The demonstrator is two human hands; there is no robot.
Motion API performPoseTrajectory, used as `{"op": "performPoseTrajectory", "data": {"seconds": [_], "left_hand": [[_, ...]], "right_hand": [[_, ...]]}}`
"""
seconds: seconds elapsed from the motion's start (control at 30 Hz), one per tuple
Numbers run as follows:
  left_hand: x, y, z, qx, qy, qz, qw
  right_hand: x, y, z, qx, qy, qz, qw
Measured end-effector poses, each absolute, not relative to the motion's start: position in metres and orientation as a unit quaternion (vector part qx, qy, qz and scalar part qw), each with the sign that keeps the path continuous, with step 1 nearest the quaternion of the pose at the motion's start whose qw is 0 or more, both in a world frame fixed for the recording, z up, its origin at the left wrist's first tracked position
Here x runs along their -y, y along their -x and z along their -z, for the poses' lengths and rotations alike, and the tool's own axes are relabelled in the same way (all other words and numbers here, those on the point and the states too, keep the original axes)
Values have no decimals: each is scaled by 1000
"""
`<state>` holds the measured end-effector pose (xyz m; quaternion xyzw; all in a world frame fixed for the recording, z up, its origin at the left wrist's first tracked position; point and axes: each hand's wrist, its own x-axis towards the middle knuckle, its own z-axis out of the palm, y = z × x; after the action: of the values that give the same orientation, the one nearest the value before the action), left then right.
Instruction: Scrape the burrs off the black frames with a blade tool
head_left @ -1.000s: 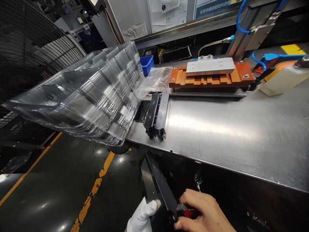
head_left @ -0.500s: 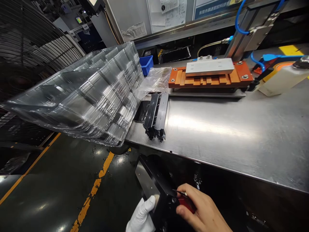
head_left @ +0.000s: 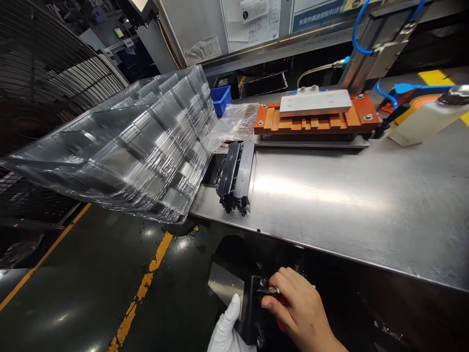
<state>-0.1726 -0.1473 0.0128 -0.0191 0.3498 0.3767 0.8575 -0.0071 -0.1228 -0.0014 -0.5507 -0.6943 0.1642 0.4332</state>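
Observation:
My left hand [head_left: 229, 326], in a white glove, grips a black part [head_left: 249, 305] with a flat metallic plate [head_left: 226, 288], its thumb on the plate. My bare right hand [head_left: 298, 305] is closed around a small tool [head_left: 273, 290] with a metal tip and a bit of red showing below the fingers. The tool's tip touches the end of the black part near a round boss. Most of the tool is hidden by my fingers. Two long black parts [head_left: 236, 176] lie side by side on the metal table [head_left: 311, 205], above my hands.
Stacked clear plastic trays [head_left: 146, 146] lean over the table's left end. An orange fixture [head_left: 318, 120] with a silver block stands at the back, a blue bin [head_left: 220, 99] to its left. On the right is a translucent bottle [head_left: 421, 122]. Yellow lines mark the floor.
The black part in my left hand has turned, and its plate shows more broadly. My left hand has shifted right. The tool in my right hand has turned, and its metal tip now shows.

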Motion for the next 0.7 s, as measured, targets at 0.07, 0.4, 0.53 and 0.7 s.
{"op": "performPoseTrajectory", "data": {"seconds": [0.07,0.4,0.53,0.7], "left_hand": [[147,172,-14,-354,45,-368,859],[134,163,-18,-361,115,-412,829],[129,165,-21,-381,92,-402,827],[127,165,-21,-425,44,-390,815]], "right_hand": [[123,7,2,688,553,-167,438],[134,5,0,708,546,-224,389],[142,8,4,695,556,-263,372],[145,6,24,686,590,-155,395]]}}
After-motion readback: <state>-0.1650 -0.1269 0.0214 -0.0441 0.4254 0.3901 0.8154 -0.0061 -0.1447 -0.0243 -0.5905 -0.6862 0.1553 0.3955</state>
